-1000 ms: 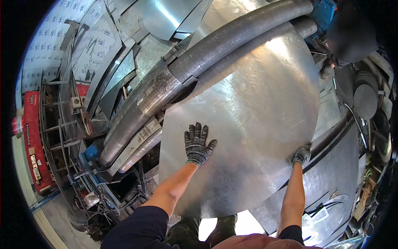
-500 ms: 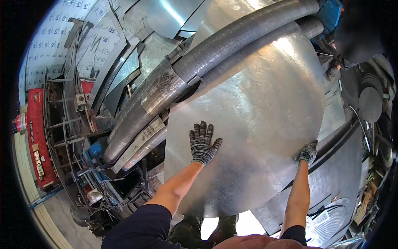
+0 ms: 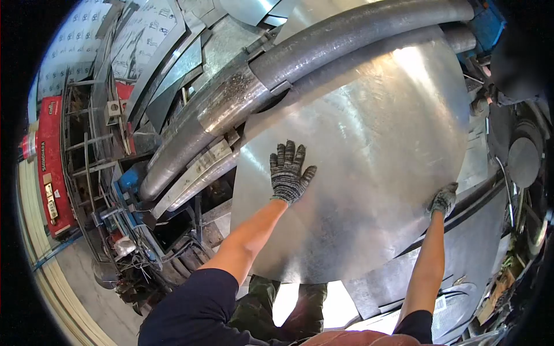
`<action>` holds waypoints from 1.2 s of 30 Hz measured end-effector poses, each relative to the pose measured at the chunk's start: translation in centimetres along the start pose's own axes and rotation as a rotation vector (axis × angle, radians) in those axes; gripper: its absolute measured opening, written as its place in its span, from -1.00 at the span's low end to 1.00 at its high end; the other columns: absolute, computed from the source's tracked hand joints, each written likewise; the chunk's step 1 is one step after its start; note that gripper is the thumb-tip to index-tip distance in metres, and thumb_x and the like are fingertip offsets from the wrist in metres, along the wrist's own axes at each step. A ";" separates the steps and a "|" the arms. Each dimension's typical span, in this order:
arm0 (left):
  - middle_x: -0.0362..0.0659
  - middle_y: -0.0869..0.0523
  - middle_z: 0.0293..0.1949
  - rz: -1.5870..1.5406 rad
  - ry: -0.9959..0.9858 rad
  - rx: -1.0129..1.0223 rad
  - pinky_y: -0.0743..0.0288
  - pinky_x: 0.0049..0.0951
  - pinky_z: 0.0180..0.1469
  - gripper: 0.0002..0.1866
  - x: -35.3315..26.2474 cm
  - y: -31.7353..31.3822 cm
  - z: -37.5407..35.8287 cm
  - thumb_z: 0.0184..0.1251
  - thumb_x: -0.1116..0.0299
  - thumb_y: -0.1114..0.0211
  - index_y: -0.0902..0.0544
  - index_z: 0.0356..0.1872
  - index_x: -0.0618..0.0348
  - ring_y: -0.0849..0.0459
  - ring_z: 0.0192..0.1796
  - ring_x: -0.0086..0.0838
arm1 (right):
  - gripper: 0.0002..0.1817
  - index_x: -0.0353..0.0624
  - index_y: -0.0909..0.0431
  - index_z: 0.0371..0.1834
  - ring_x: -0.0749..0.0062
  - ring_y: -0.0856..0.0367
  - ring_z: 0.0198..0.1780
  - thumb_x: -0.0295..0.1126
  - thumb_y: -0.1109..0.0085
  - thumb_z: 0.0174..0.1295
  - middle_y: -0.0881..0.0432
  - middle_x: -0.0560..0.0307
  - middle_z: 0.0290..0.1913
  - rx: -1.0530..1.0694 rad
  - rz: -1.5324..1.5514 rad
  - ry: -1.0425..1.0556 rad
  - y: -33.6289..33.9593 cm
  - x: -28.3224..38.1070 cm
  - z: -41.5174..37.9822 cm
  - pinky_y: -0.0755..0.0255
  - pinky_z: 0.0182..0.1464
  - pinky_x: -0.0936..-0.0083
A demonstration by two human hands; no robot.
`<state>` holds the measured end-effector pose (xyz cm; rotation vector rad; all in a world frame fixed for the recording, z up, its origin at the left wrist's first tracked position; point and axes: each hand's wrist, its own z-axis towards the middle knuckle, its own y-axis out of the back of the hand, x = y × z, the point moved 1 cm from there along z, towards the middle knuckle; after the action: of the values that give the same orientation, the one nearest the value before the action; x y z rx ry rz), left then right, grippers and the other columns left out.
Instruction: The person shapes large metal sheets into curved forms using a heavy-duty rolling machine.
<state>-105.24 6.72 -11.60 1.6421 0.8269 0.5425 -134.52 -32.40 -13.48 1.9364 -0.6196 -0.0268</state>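
Observation:
A large, shiny metal sheet (image 3: pixel 369 155) with a rounded outline fills the middle of the view. My left hand (image 3: pixel 289 177), in a grey knitted glove, lies flat on its left part with the fingers spread. At the sheet's right edge is my right hand (image 3: pixel 444 200), gloved the same way, its fingers curled over the rim and the far side of the grip hidden. The sheet's upper edge lies against a long curved metal pipe (image 3: pixel 340 43).
A co-worker's hand (image 3: pixel 490 95) shows at the upper right. Red beams (image 3: pixel 51 167) and metal racks stand at the left. More sheet metal (image 3: pixel 461 254) lies at the lower right, with round discs (image 3: pixel 524 161) at the far right.
The view has shifted, so the pipe and sheet sit higher and farther right. Both hands remain on the sheet, the left still flat and the right still at the edge.

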 end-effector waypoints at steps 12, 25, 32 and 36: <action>0.15 -0.31 0.36 -0.136 0.021 -0.090 0.09 0.00 0.47 -0.23 3.9 -0.3 -4.1 0.24 -0.15 -0.21 -0.37 0.32 0.24 -0.16 0.45 0.03 | -0.17 -0.24 -0.04 0.49 -0.06 -0.31 0.38 0.23 0.34 0.39 -0.23 -0.20 0.44 -0.203 -0.119 0.262 -1.2 1.0 -2.5 -0.21 0.37 0.21; 0.13 -0.59 0.10 -0.636 1.142 0.170 -0.44 -0.18 0.18 -0.24 18.8 -10.1 -22.0 0.25 -0.21 -0.09 -0.45 0.17 0.35 -0.57 0.15 -0.07 | -0.36 -0.20 -0.31 0.33 -0.27 -0.56 0.06 0.07 0.33 0.42 -0.57 -0.30 0.11 -0.174 -0.068 0.255 -0.8 2.8 -0.5 -0.43 0.11 -0.01; -0.02 -0.22 0.46 -0.951 0.936 0.241 -0.09 -0.40 0.46 -0.43 22.5 -12.7 -24.6 0.49 0.34 0.05 -0.13 0.45 0.32 -0.26 0.43 -0.32 | -0.39 -0.22 -0.35 0.28 -0.21 -0.53 0.13 0.03 0.35 0.43 -0.52 -0.27 0.17 -0.192 -0.109 0.252 -0.2 4.3 -1.0 -0.41 0.14 0.01; 0.04 -0.22 0.44 -1.038 1.168 0.329 -0.17 -0.36 0.45 -0.46 15.2 -5.5 -20.8 0.53 0.28 0.07 -0.19 0.41 0.37 -0.27 0.42 -0.26 | -0.39 -0.19 -0.33 0.31 -0.18 -0.54 0.13 0.03 0.35 0.43 -0.54 -0.24 0.17 -0.220 -0.118 0.270 -0.4 4.6 0.0 -0.42 0.14 0.02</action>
<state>-111.86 32.14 -13.36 0.7966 2.5104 0.5781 -130.41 -34.25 -12.62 1.7233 -0.3084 0.0881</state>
